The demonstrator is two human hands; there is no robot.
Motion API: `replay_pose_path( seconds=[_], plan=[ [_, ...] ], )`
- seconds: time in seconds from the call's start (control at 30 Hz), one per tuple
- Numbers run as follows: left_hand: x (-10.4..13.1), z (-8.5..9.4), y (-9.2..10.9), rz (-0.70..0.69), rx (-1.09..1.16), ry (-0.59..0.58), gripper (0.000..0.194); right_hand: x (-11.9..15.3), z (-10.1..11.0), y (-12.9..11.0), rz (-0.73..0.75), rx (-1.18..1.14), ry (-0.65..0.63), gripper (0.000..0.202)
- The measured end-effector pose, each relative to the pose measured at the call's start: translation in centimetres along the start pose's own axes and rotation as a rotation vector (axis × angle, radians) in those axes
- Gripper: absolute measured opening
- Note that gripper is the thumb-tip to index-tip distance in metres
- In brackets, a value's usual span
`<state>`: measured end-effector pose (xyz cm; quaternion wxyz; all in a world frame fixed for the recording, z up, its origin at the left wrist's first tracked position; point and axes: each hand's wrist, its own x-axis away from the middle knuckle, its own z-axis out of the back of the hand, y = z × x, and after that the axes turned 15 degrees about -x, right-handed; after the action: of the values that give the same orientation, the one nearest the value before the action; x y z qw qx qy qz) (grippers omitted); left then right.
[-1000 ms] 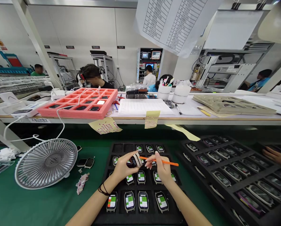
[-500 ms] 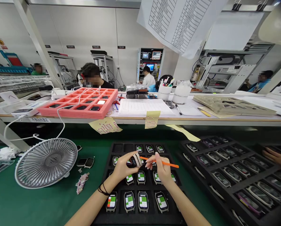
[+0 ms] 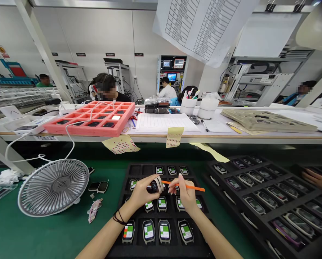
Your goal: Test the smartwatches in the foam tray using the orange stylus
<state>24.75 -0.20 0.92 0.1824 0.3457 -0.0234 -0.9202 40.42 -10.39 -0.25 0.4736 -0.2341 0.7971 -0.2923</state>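
Observation:
My left hand point(image 3: 141, 191) pinches a watch body point(image 3: 159, 183) on edge between thumb and fingers, above the black foam tray point(image 3: 161, 250). A thin orange stick point(image 3: 197, 188), perhaps a pen-like tool, is gripped in my right hand point(image 3: 187, 196). Its left end points at the watch's side; whether it touches I cannot tell. Below my hands, several watch bodies lie face up in the tray's slots, their screens lit green and white. One lit watch point(image 3: 128, 231) at the front left also shows orange-red. My forearms and hands hide part of the tray.
A grey fan point(image 3: 53, 187) stands left, near two dark watches point(image 3: 98, 186) and crumpled scraps point(image 3: 94, 210). Stacked black trays point(image 3: 258, 223) sit right, with another person's hand point(image 3: 317, 181) beyond. The shelf point(image 3: 155, 138) ahead bears a pink foam tray point(image 3: 117, 130) and papers.
Both hands keep almost the same pose. The stick's tip seems slightly farther right along the watch's side. The hanging paper has swung a little left, and people in the background have shifted.

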Motion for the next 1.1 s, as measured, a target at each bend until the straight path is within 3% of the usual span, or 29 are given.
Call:
replay_pose_path(
  seconds=[0.27, 0.8, 1.0, 1.1],
  plan=[
    [0.0, 0.1, 0.0, 0.014, 0.012, -0.011, 0.062, 0.2, -0.4, -0.3, 0.029, -0.049, -0.073, 0.056],
    [0.1, -0.4, -0.5, 0.024, -0.026, -0.008, 0.057, 0.1, -0.4, 0.3, 0.016, 0.041, -0.081, 0.058],
    [-0.3, -0.1, 0.4, 0.056, -0.002, -0.047, 0.055, -0.5, 0.1, 0.5, -0.05, 0.08, 0.001, 0.043],
    [-0.3, -0.1, 0.5, 0.077, -0.015, -0.066, 0.053, -0.6, -0.4, 1.3, -0.117, 0.23, -0.106, 0.036]
  ],
)
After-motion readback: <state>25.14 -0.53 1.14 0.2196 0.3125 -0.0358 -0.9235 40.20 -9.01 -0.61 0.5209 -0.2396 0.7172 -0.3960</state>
